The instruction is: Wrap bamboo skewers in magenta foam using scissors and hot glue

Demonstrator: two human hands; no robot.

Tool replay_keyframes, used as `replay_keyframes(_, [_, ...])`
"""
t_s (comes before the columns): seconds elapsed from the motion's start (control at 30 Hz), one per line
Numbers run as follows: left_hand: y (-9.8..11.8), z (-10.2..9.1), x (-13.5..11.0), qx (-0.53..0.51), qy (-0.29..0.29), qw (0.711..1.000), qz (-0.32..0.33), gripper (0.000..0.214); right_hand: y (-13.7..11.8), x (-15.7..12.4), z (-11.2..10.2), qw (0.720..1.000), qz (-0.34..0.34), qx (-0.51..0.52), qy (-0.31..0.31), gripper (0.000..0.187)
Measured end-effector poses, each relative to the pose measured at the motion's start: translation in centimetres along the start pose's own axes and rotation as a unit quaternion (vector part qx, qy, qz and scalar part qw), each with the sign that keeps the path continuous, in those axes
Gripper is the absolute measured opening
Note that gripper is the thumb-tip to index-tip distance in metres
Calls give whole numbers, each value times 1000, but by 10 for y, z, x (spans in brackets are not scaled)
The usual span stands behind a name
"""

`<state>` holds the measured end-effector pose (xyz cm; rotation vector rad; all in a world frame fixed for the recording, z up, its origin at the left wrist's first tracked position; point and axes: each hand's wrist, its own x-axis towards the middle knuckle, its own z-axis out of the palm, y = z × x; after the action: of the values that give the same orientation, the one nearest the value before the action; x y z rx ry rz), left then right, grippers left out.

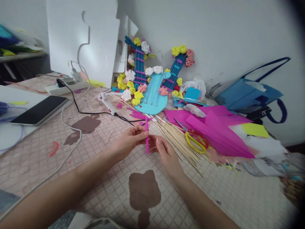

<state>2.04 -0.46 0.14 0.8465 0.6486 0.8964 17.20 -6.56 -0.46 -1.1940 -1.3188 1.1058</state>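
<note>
My left hand [128, 141] and my right hand [165, 154] meet over the middle of the table, both pinched on a thin pink stick [147, 135] held upright between them. Just right of my hands lies a bundle of bamboo skewers [181, 141]. Yellow-handled scissors [194, 141] rest on the skewers beside sheets of pink paper [214, 127]. Behind them stand blue paper guitars [153, 92] decorated with yellow, white and pink paper flowers.
A phone [39, 109] lies at the left on a white board. A power strip [66, 87] with cables sits behind it, and a white glue gun [107, 101] lies near centre. A blue bag [250, 93] leans on the wall at right.
</note>
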Motion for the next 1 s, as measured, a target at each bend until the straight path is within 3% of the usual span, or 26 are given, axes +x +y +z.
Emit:
replay_keyframes(0.23, [-6,-3,3,6,50,998,27,29,6,-8,10,998,-23,-61,0,36])
replay_keyframes(0.57, [0,0,0,48,54,995,75,24,7,-3,5,997,-15,-65,27,24])
replay_keyframes(0.8, [-6,-1,2,75,47,994,66,26,11,2,3,991,-42,-105,67,5])
replay_keyframes(1.0, [-1,0,2,49,74,995,52,30,8,7,-3,979,-73,-167,88,6])
